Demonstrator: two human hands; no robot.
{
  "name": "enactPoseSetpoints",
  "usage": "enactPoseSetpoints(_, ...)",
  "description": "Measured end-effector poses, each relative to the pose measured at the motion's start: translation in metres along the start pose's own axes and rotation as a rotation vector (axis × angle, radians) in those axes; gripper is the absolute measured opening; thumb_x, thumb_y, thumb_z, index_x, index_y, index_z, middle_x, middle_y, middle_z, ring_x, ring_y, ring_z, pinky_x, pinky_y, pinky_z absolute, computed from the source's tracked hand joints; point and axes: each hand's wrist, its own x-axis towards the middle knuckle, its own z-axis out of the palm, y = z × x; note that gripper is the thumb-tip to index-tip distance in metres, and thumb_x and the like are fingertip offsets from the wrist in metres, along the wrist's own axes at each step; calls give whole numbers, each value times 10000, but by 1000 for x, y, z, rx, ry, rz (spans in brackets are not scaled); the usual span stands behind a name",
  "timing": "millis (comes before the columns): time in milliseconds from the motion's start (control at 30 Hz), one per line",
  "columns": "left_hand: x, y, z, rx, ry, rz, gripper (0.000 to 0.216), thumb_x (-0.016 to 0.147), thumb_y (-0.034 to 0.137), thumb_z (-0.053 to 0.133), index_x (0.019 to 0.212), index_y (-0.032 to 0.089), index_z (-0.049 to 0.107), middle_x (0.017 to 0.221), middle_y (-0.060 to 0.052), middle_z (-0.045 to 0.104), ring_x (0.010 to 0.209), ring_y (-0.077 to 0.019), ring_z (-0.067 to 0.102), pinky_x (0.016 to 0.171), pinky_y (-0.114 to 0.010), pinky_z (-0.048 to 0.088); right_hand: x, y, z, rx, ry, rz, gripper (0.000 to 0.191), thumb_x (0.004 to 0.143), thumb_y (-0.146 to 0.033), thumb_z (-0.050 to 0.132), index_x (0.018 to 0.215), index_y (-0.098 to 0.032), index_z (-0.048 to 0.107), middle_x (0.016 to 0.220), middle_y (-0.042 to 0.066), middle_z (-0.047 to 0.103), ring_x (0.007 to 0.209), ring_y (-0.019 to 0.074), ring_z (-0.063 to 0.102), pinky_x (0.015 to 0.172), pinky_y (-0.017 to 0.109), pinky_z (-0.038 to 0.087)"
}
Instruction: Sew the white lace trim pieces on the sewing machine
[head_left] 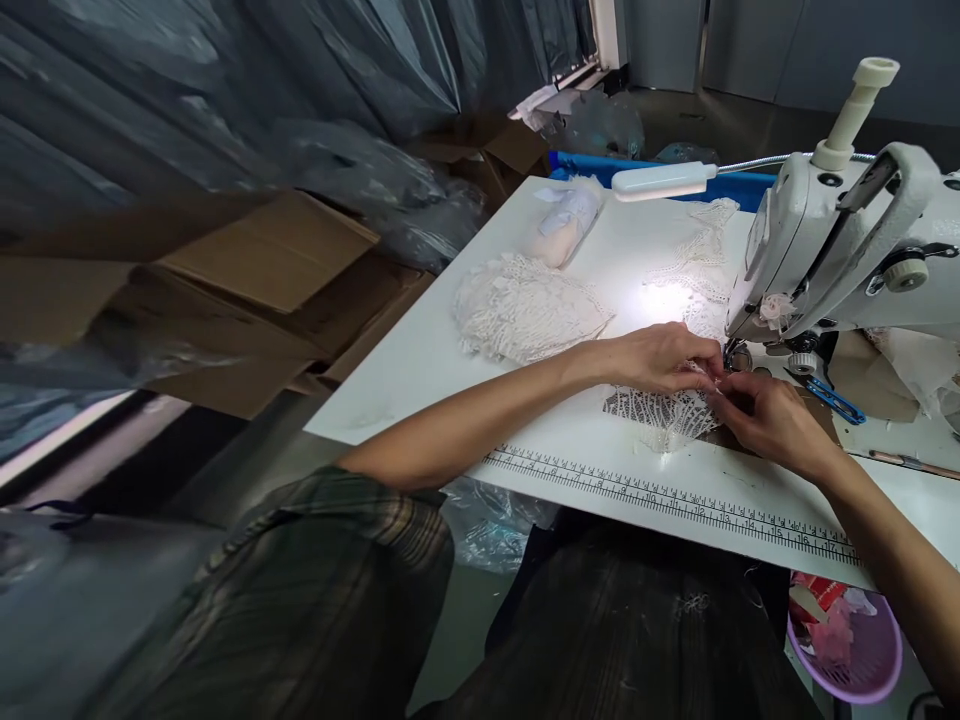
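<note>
A strip of white lace [667,412] lies on the sewing table at the needle area of a sewing machine [799,230]. My left hand [660,358] rests over the lace, its thumb and forefinger closed on the edge just left of the presser foot [733,358]. Close against it, my right hand [772,415] pinches the same lace in front of the foot. The fingertips of both hands nearly meet, and the exact grip there is partly hidden. More lace [697,260] stretches behind the left hand under the bright lamp.
On the white table [420,370] sit a heap of lace [525,310] and a wrapped bundle [566,225]. Blue thread snips [834,398] lie right of the needle. A lamp [664,180] hangs above. Cardboard boxes [270,250] stand left; a purple basket [862,670] is below.
</note>
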Motion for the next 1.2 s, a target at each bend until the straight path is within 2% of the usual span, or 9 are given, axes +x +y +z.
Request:
enactPoseSetpoints(200,-7,-4,-1,246,289,-54,243,968,345,598,1103,145,626,1089,-98,681,975,-195,638,830,-346,510,-1,2,-8,220,-78,425,252,862,-439,561,823,-196,616,596,34,668,509,169,617,509,276,442)
enactPoseSetpoints(400,-62,31,44,326,242,43,274,1038,275,435,935,154,658,873,-44,659,772,-145,611,691,-327,543,-33,30,-35,-200,334,297,249,821,-420,530,823,-214,670,664,51,684,533,188,572,520,303,389)
enactPoseSetpoints(533,-95,80,78,182,244,232,310,923,404,664,944,94,662,901,-99,689,767,-152,626,668,-288,561,-39,38,-36,-241,347,246,288,829,-408,490,883,-216,698,679,54,692,569,207,602,526,305,396)
enactPoseSetpoints(633,-101,98,76,87,171,324,267,863,365,749,905,112,674,882,-63,707,773,-139,647,695,-267,557,-30,35,-24,-302,285,172,276,841,-374,484,914,-221,702,772,63,724,653,223,641,565,310,422)
enactPoseSetpoints(700,-94,90,63,161,238,283,267,916,378,682,918,111,681,989,-101,712,850,-158,660,721,-284,556,-24,31,-15,-335,249,91,277,865,-356,470,929,-216,701,861,77,738,730,227,663,599,308,441)
enactPoseSetpoints(833,-60,37,26,335,377,86,249,1006,320,531,1026,127,687,1045,-103,710,904,-177,651,773,-335,523,-18,26,-6,-366,220,-32,305,911,-338,437,974,-204,703,942,93,732,822,222,672,652,300,466)
enactPoseSetpoints(1000,-7,-7,1,256,104,-25,241,970,339,572,1112,178,683,1098,-73,695,999,-180,639,913,-358,467,-17,17,0,-364,211,18,379,933,-485,456,969,-197,700,905,94,710,772,219,655,636,312,455)
enactPoseSetpoints(1100,14,-14,0,197,-9,-48,213,898,346,648,1035,200,719,1033,-62,689,939,-178,639,850,-325,482,-13,14,8,-367,237,113,482,859,-632,525,960,-189,685,922,116,692,753,242,644,600,330,445)
enactPoseSetpoints(1200,20,-19,1,140,-19,-43,133,861,311,661,900,212,741,919,-41,675,825,-157,629,753,-299,480,-8,14,15,-326,244,139,397,858,-567,537,909,-197,671,921,126,681,729,239,626,578,334,425)
